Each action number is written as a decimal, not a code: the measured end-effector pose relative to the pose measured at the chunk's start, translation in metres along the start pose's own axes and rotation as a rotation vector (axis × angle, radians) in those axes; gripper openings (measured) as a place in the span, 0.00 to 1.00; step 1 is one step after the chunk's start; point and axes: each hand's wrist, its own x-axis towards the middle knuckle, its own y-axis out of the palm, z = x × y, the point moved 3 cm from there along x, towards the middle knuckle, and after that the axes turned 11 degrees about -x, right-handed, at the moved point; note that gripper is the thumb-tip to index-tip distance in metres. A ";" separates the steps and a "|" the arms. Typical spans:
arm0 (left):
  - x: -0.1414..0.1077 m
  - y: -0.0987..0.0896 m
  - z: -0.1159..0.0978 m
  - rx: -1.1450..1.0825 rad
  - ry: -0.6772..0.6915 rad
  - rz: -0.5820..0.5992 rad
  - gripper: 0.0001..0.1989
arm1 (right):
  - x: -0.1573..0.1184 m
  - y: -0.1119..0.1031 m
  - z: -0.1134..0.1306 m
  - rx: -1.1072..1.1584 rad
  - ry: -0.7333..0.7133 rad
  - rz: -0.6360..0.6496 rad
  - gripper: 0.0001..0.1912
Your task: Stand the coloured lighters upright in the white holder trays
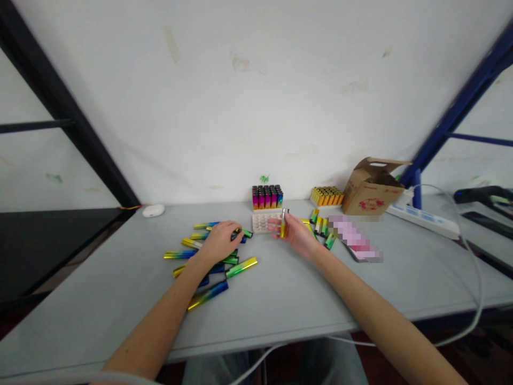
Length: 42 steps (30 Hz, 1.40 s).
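Observation:
My right hand holds a shiny gold lighter upright between thumb and fingers. Just beside that hand is a white tray with rows of holes. At the left, my left hand rests over a loose pile of lighters in yellow, green and blue, its fingers closed around a green lighter. Nearer the front of the pile lie a yellow-green lighter and a blue-gold lighter. My left hand and forearm hide part of the pile.
Behind the tray stands a block of pink, purple and blue lighters. Yellow lighters stand in rows beside an open cardboard box. Several green-yellow lighters lie near a blurred pink phone-like object. A power strip and white cable lie right; a white case left.

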 end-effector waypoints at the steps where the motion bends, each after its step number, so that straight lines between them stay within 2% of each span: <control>1: 0.000 0.000 0.000 0.002 0.002 0.001 0.14 | -0.001 0.001 0.001 0.021 0.031 0.025 0.13; 5: 0.000 0.001 0.001 0.009 0.004 0.004 0.13 | -0.005 0.003 0.004 0.070 0.078 0.092 0.13; 11: -0.001 0.003 0.002 0.012 0.005 0.001 0.15 | -0.005 0.000 0.001 0.107 0.173 0.198 0.29; 17: -0.001 0.005 0.008 -0.006 -0.030 -0.036 0.20 | -0.005 0.002 -0.008 0.030 0.251 0.257 0.29; 23: -0.001 0.006 0.008 -0.007 -0.006 -0.036 0.19 | -0.004 0.000 -0.008 0.071 0.251 0.220 0.27; 34: -0.001 0.003 0.004 0.016 0.031 -0.024 0.16 | -0.004 0.003 0.001 0.003 0.214 0.049 0.21; 42: 0.000 0.003 0.002 0.028 0.036 -0.020 0.15 | -0.004 0.009 -0.009 -0.088 0.241 0.023 0.20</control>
